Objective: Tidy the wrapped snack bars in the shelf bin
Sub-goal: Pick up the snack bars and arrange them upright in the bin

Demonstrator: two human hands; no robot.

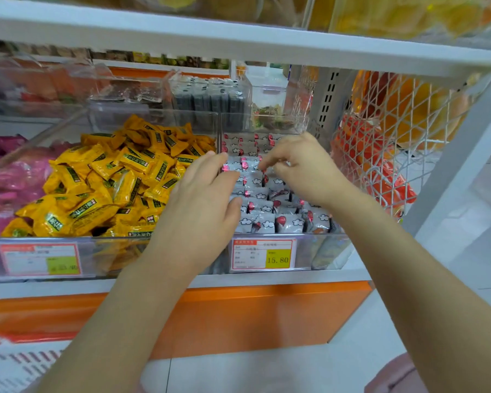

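A clear plastic shelf bin [318,251] holds rows of grey-white wrapped snack bars [287,222], over which the left hand [207,199] lies flat and open-fingered, while beyond it the right hand [301,165] pinches one bar's top edge.

The wrapped snack bars [262,219] stand in rows in a clear shelf bin [329,248], with a price tag [263,254] on its front wall. A bin of loose wrapped candies [108,180] sits just left; a wire basket [403,131] hangs right. Both hands, left hand [204,199] and right hand [301,168], reach in over the bars.
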